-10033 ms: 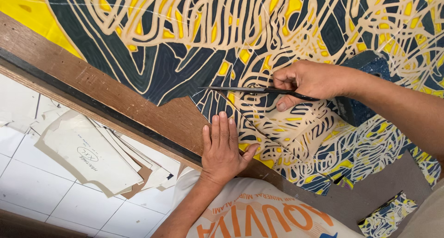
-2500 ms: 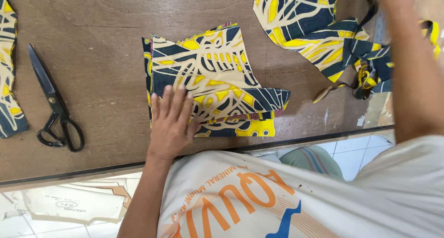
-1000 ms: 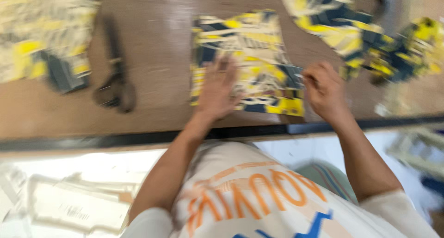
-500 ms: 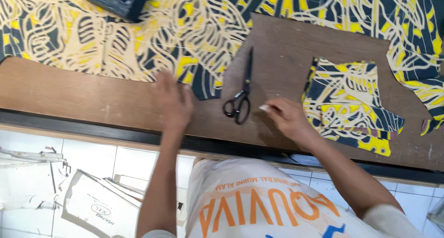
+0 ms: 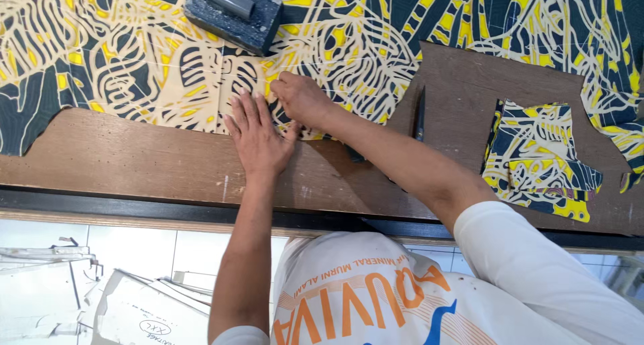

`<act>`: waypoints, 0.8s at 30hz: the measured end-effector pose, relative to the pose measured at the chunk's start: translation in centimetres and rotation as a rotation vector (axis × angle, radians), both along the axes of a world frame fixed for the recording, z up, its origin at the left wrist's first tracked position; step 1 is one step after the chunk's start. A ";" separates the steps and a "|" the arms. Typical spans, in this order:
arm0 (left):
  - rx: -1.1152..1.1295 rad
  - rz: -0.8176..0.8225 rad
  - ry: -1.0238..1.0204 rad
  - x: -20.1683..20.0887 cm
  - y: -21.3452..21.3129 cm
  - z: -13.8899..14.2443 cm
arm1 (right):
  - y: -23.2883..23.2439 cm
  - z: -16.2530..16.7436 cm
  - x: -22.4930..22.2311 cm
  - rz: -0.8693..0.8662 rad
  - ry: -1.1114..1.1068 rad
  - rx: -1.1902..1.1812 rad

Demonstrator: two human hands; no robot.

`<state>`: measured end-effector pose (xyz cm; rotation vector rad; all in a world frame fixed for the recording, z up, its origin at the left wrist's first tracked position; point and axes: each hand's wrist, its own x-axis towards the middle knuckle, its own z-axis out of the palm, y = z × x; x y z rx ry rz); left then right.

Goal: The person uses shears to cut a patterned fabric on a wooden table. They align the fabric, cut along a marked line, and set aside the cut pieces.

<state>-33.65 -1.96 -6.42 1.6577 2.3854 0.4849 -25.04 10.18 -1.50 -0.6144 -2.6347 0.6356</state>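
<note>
A large patterned fabric (image 5: 134,56) in dark blue, cream and yellow lies spread over a brown wooden table (image 5: 134,164). My left hand (image 5: 255,140) rests flat with fingers spread on the fabric's near edge. My right hand (image 5: 302,100) is just beside it, fingers curled and pressed to the cloth; whether it pinches anything is hidden. My right forearm crosses over black scissors (image 5: 419,113), of which mostly the blades show.
A dark grey block with a handle (image 5: 231,13) sits on the fabric at the top. A stack of cut fabric pieces (image 5: 537,157) lies at the right. Below the table edge are white floor tiles and paper patterns (image 5: 141,311).
The view has shifted left. My right hand left the spot beside the scissors and moved to the fabric edge next to my left hand, which now lies flat on the cloth.
</note>
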 end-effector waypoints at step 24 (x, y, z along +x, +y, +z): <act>-0.032 -0.003 -0.058 -0.2 -1.0 -1.0 | 1.5 0.9 14.5 -0.097 -0.487 0.231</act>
